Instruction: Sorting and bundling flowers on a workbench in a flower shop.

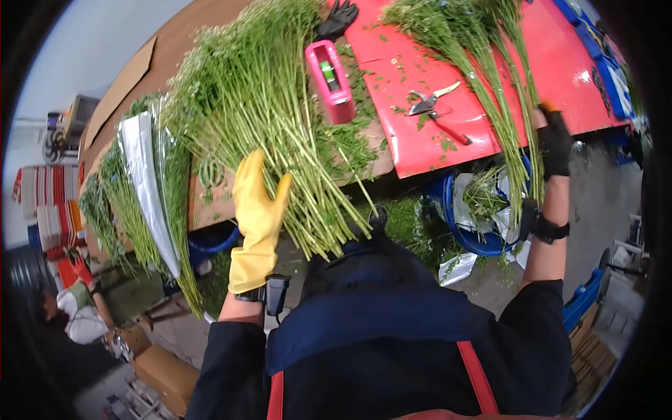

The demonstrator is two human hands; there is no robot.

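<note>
Our left hand [257, 210], in a yellow glove, is open, fingers spread and empty, held just at the cut ends of the big pile [259, 98] of green stems; whether the fingertips touch the stems we cannot tell. Our right hand [554, 143], in a black fingerless glove, is clenched round a thin bunch [483, 84] of long stems, whose tops fan out away from the hand over the red table [560, 70] and whose ends hang down below the hand over a blue bin [483, 241].

As we judge it, the work is midway: to the far left of the left hand lie bunches already in clear sleeves [147, 189], so some are wrapped; the big pile beyond that hand looks unsorted and is most of what is left; leaf scraps on the table and trimmings in the bin suggest stripping or cutting has gone on.

Between the hands, on the table, lie shears [434, 101] and, nearer the left hand, a pink tape dispenser [330, 80]; beyond it a black glove [339, 17].

Hard to make out: the right palm is turned away, so how many stems it holds is unclear; the bin's contents are half hidden by the table edge and stems; our apron [378, 329] hides the ground below; the rim is dark, and a person [77, 315] at lower left is cut off there.
</note>
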